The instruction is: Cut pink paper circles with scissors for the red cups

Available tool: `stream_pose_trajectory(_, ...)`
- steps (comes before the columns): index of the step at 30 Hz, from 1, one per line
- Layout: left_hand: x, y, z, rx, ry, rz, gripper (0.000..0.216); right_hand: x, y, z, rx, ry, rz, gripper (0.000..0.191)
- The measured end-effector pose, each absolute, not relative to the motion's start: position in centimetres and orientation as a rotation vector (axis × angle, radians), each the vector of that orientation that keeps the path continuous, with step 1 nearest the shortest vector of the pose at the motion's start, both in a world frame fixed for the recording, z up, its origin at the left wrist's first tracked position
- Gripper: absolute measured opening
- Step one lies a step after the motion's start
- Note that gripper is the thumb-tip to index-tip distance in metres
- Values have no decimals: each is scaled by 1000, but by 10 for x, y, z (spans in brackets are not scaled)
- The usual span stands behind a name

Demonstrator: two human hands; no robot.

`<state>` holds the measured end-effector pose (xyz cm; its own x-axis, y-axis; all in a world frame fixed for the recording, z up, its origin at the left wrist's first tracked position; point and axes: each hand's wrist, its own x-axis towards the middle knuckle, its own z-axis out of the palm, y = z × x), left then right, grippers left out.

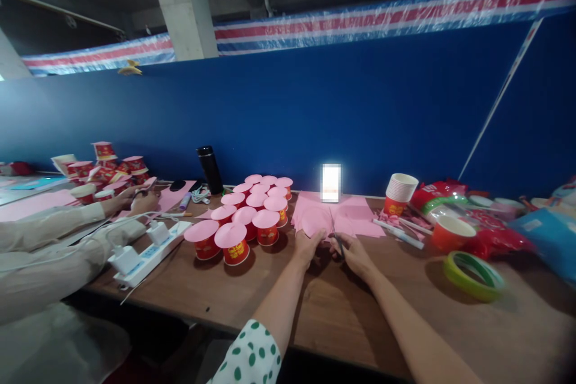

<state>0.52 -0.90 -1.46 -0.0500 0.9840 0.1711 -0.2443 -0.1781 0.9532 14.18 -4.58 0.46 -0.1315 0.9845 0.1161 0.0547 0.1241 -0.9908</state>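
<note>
Head view, and you're right on the pink paper (315, 221), just ahead of your hands, on the table (261, 294). Your left hand (310, 245) pinches its near edge; your right hand (355, 257) curls around the scissors (340, 248), blades pointing forward. How wide they part, I cannot tell. More pink sheets (360, 221) reach back toward the blue partition (360, 108), which bounds the far side. Brown wood stretches from your wrists to the table's front edge, giving your forearms room; more shows rightward, as far as the green tape roll (473, 276).

Now the containers! Red cups (236, 253) bunch on your left, pink discs (231, 235) over their tops, hiding the insides. Over right, a stack of cups (396, 198) nests one in another, mouths upward. Beyond it, an orange cup (451, 235) stands open, contents unclear, against red plastic packages (501, 243). Farther left, a black flask (209, 171) stands upright, capped, and past the white power strip (150, 255) a co-worker's hand (144, 203) is busy.
</note>
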Motion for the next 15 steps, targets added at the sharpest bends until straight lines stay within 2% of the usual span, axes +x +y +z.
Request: stream_pose_trajectory(15, 6, -9, -12, 1119, 967, 1463, 33, 141, -47, 7, -1109, -1404, 1174, 44)
